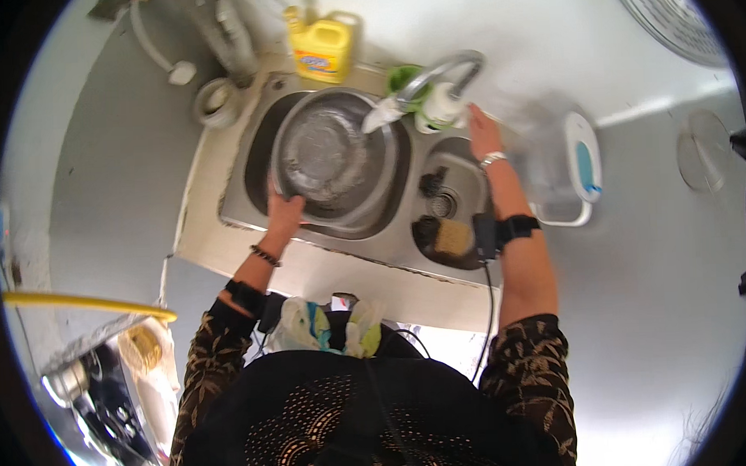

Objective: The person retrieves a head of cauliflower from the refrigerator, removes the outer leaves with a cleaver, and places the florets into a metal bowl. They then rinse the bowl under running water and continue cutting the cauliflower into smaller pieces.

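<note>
A large round metal basin [324, 145] sits in the left bowl of the double sink [257, 175], with what looks like water or wet residue inside. My left hand [284, 212] grips its near-left rim; the fingers are partly hidden behind the wall. Beside the base of the curved faucet [432, 74] is my right hand [484, 132], fingers stretched away from me and slightly blurred. Whether it grips a tap handle there I cannot tell. The faucet's whitish spout end [381, 114] points over the basin's right side.
In the right sink bowl lie a tan sponge [453, 237] and dark scrubbers [431, 181] around the drain. Green containers [403, 79] stand behind the faucet. A yellow jug [322, 50] is at the back, a clear pitcher [583, 158] at right, a small pot [216, 103] at left.
</note>
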The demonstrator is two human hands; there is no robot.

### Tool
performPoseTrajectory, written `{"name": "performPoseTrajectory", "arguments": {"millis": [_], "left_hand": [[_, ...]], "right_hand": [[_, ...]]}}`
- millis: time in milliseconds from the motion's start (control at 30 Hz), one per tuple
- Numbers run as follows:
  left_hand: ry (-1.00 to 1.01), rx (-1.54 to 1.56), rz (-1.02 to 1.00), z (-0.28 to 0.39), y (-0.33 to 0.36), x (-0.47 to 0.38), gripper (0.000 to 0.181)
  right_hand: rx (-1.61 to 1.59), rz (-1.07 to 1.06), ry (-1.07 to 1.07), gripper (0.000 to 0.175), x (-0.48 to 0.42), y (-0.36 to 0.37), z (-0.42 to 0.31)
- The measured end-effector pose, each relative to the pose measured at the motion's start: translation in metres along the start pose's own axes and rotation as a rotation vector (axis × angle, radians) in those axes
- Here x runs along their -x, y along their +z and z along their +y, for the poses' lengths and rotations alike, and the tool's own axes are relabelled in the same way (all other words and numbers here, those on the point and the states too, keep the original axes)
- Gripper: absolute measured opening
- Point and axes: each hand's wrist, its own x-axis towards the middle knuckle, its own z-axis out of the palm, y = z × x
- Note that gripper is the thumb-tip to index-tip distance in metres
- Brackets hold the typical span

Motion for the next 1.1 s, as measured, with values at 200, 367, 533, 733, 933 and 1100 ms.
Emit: {"name": "performPoseTrajectory", "arguments": {"millis": [200,367,533,733,933,1100], "left_hand": [[0.694,-0.457,0.105,0.052,-0.003,0.014,0.1],[0.773,-0.612,0.217,0.068,-0.003,0.029,0.099],[0.933,-0.664,0.293,0.082,-0.015,0.035,0.094],[0.92,-0.572,0.32,0.09,-0.029,0.042,0.092],[0.887,-0.519,0.311,0.09,-0.044,0.049,0.093],[0.928,-0.484,0.308,0.089,-0.056,0.05,0.094]], "right_hand": [[0.275,0.133,-0.143,0.041,0.013,-0.002,-0.024],[0.321,0.125,-0.106,0.036,0.02,-0.011,-0.036],[0.348,0.121,-0.142,0.035,0.041,-0.007,-0.033],[0.495,0.035,-0.165,0.04,0.063,0.003,-0.015],[0.568,-0.031,-0.139,0.045,0.072,0.013,-0.008],[0.47,-0.05,-0.048,0.049,0.074,0.014,-0.014]]}}
